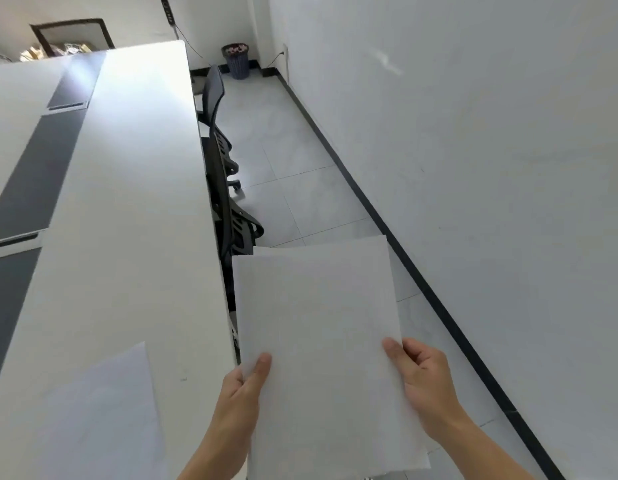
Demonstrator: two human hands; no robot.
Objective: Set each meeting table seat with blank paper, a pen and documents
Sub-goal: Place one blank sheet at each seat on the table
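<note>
I hold a stack of blank paper (321, 323) in both hands, just to the right of the meeting table (127, 202) and out over the tiled floor (293, 188). My left hand (241, 393) grips the near left corner of the stack, thumb pressed on top and the other fingers hidden beneath. My right hand (425, 382) grips the right edge a little farther away, its thumb lying on the top sheet and its fingers curled underneath. At the far edge a second sheet peeks out from behind the top one, slightly askew, so there is more than one sheet; how many I cannot tell.

One loose sheet (103, 410) lies flat on the white tabletop at the near left, well apart from the stack in my hands. A dark grey strip (34, 181) runs along the middle of the table, on the left.

Black office chairs (221, 161) stand pushed in along the right edge of the table, beyond the stack. At the far end of the floor a dark waste bin (236, 60) stands close to the corner. A white wall (474, 133) with a black skirting board (387, 223) fills the right.
</note>
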